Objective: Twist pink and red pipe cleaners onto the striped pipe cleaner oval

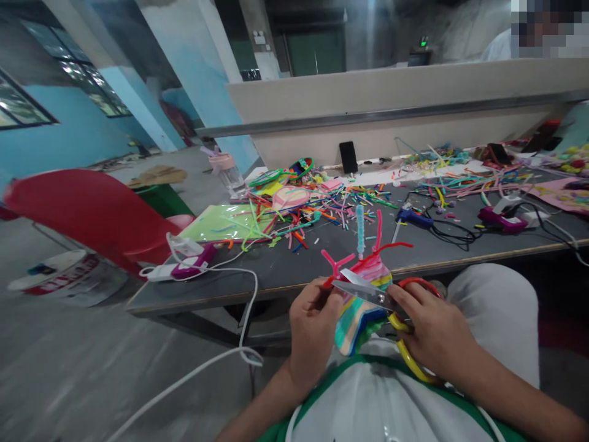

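My left hand [315, 322] pinches a red pipe cleaner piece [340, 263] at the upper left of a striped, multicoloured pipe cleaner craft [361, 322]. In my right hand [430, 322] are scissors [368, 293] with red and yellow handles. Their blades lie apart, pointing left, with the tips beside my left fingertips and over the craft. A light blue fuzzy stick [360, 230] and pink and red stems rise from the craft's top. The craft hangs above my lap, in front of the table edge.
The grey table [257, 270] holds scattered pipe cleaner bits, a green sheet [225, 222], a blue glue gun [415, 217], purple power strips, a black phone [348, 157] and a clear cup [227, 175]. A white cable [251, 307] hangs at left near a red chair [92, 215]. A person sits beyond the partition.
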Tool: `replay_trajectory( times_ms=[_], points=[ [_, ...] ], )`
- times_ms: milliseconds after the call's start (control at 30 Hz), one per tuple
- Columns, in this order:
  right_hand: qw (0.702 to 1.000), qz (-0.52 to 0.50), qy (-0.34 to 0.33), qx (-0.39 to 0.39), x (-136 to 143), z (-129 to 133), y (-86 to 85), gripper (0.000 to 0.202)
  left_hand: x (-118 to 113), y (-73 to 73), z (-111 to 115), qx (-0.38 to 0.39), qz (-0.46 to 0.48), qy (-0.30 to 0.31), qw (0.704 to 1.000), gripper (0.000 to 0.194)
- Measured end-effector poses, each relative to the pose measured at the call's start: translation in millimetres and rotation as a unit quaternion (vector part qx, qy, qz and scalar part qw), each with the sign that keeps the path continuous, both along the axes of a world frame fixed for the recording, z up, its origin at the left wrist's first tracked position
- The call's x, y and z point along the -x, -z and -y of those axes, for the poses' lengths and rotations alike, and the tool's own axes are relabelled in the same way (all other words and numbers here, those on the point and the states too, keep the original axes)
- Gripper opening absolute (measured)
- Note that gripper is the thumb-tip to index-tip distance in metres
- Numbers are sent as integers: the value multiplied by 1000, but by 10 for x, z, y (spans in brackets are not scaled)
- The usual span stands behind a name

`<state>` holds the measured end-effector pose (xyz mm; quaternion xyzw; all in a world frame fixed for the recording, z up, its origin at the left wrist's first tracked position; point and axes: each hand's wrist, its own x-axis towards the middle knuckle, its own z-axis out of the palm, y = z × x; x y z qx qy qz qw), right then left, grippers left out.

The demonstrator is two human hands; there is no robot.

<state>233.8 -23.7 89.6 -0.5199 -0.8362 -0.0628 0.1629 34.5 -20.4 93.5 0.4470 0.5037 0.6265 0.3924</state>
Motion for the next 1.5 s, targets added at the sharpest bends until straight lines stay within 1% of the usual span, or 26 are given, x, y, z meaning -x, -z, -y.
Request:
replay_trajectory(
  times_ms=[133,300,567,700,800,900,967,1133,1233,1333,1400,1467,1500],
  points=[
    [1000,-2,4,-7,83,-20,-75,49,-31,-44,3,3,1,-6,1000,7],
    [999,6,9,-36,134,-37,-94,48,-48,-129,8,13,-4,-23,1000,8],
    [999,-11,-18,-48,101,-67,-36,50,-10,-81,13,2,-8,-5,1000,10],
    [999,-18,-39,-17,77,-130,-10,46,3,-62,4,4,-10,4,1000,12],
    [999,-13,-39,9,100,-163,-58,39,17,-57,-21,8,2,10,1000,13],
    [999,-8,-24,20,145,-177,-124,34,37,-58,-53,14,17,8,1000,14],
    [999,-5,-20,28,172,-187,-139,30,50,-53,-69,15,18,3,1000,14],
    [998,2,-28,59,225,-225,-64,26,67,-5,-80,32,21,5,999,16],
    [996,-14,-37,78,238,-229,-48,25,83,18,-83,30,25,4,999,17],
    [995,-62,-33,73,146,-227,-96,26,139,24,-100,17,20,-15,1000,20],
    [993,-110,-10,32,-10,-253,-139,28,199,33,-120,11,18,-31,999,21],
    [987,-153,47,-31,-229,-323,-164,30,265,57,-141,1,28,-43,999,21],
    [980,-163,96,-62,-349,-373,-164,29,296,76,-150,-7,38,-48,998,21]
  ],
)
